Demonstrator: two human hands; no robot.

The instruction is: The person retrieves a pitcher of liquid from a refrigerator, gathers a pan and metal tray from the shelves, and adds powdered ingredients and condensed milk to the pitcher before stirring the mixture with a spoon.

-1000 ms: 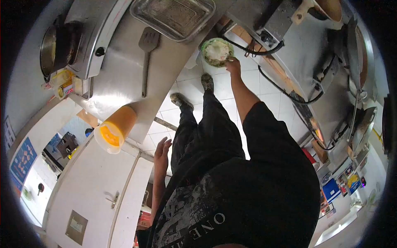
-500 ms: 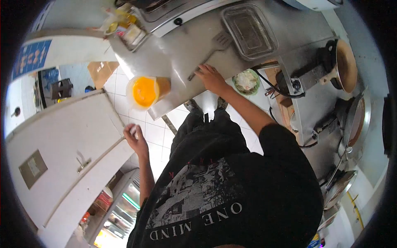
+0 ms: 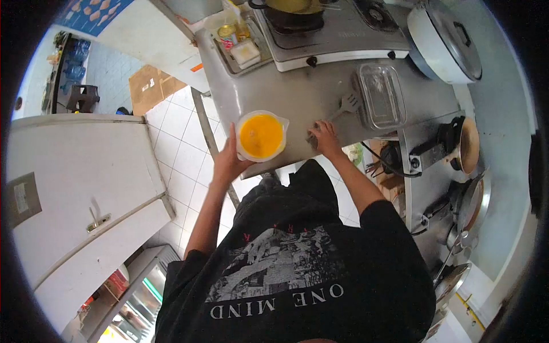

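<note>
A translucent plastic pitcher (image 3: 284,150) of orange-yellow liquid stands on the steel counter near its front left corner. My left hand (image 3: 230,162) is wrapped round its near left side, thumb and fingers on opposite sides of the wall. To the right, a slotted metal spatula (image 3: 349,103) lies on the counter, blade pointing away. Closed fingers of my right hand (image 3: 326,139) are round its handle end, partly hiding it. Just beyond the blade sits a clear rectangular dish (image 3: 382,121).
A gas stove (image 3: 343,43) with a dark pan (image 3: 294,22) stands at the back. Left of it is a metal tray (image 3: 235,70) with a can and a white block. A large lidded white pot (image 3: 437,43) is at back right. Pans (image 3: 469,146) hang or stand along the right.
My left hand has come up from beside the counter and taken hold of the pitcher. My right hand stays at the spatula handle, its fingers more curled. The view has shifted, showing more stove.
</note>
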